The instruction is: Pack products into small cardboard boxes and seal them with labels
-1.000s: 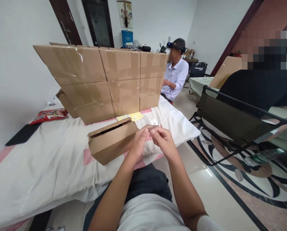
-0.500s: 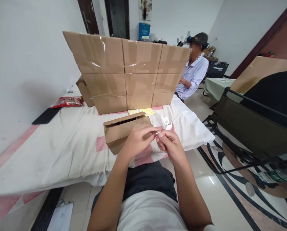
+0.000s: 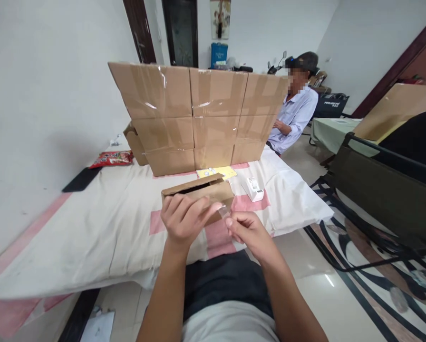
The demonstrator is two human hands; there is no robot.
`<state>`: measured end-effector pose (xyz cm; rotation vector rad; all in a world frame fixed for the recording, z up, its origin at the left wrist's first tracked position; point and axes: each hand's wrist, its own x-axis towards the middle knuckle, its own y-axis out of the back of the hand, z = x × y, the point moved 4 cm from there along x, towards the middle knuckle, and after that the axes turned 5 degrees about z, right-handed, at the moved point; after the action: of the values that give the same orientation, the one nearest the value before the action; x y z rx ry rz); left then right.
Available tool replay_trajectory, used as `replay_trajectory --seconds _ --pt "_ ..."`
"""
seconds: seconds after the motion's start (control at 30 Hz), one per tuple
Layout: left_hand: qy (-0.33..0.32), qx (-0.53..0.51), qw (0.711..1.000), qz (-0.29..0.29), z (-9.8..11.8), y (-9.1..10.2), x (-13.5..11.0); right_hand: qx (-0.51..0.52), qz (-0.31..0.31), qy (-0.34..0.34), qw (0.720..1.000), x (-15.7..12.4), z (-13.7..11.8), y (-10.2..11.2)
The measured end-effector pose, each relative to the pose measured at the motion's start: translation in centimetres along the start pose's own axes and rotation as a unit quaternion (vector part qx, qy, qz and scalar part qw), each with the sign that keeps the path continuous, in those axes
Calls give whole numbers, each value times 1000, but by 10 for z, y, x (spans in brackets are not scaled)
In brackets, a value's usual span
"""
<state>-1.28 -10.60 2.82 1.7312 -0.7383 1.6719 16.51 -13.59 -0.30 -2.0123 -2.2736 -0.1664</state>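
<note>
- Left hand (image 3: 184,219): fingers curled, tips pinched on the upper end of a small clear piece (image 3: 223,212).
- Right hand (image 3: 249,232): closed on the lower end, at 4 o'clock from the left hand.
- The hands nearly meet and the piece bridges them. Its long axis runs 11 to 5 o'clock; it is too small to identify.
- Open carton (image 3: 198,190): on the bed sheet (image 3: 102,228), just beyond the hands at 12 o'clock, long axis 9 to 3, nearer the left hand.
- White device (image 3: 253,189): 1 o'clock.
- Carton stack (image 3: 198,109): behind.
</note>
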Motion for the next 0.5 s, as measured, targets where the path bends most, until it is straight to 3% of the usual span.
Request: replay_trajectory --seconds 0.17,0.23,0.3,0.37,0.4,0.47,0.5 --pt "-35 4 998 55 -13 19 -14 -18 -105 -16 994 -5 -9 -9" --pt "-10 35 995 94 -24 25 -16 -31 -118 -10 993 -6 -12 -7" --pt "89 62 977 184 -40 36 -13 -48 -109 -1 993 -5 -14 -3" --pt "236 49 927 288 -56 50 -11 -57 -94 5 994 -3 -14 1" --pt "306 25 899 313 -62 55 -10 -60 -85 7 995 -1 -13 2" --pt "402 -32 872 277 -67 59 -5 -75 -84 9 994 0 -11 2" --pt "422 -63 879 211 -64 58 -1 -89 -91 7 992 1 -10 1"
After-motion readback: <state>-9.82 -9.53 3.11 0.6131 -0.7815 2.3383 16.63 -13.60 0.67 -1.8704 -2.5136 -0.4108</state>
